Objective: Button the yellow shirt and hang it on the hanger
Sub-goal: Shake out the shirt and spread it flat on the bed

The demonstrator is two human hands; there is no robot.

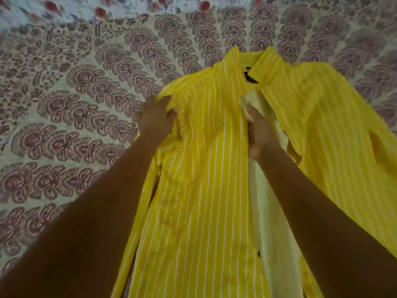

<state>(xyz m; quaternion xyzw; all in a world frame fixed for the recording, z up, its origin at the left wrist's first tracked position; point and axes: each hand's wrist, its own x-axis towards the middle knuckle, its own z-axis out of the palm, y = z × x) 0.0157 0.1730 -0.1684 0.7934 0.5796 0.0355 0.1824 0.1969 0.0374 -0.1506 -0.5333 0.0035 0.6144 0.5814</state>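
The yellow shirt (204, 168) with thin white stripes lies spread on the bed, collar at the far end, front unbuttoned so its pale inner side shows down the middle. A dark label (250, 78) sits inside the collar. My left hand (155, 117) pinches the fabric at the shirt's left shoulder. My right hand (258, 130) grips the edge of the left front panel near the chest. The right front panel (335, 136) is thrown open to the right. No hanger is in view.
A patterned bedsheet (81, 108) with brownish floral motifs covers the surface under and around the shirt. A lighter floral fabric (107, 9) lies along the far edge. The picture is blurred by motion.
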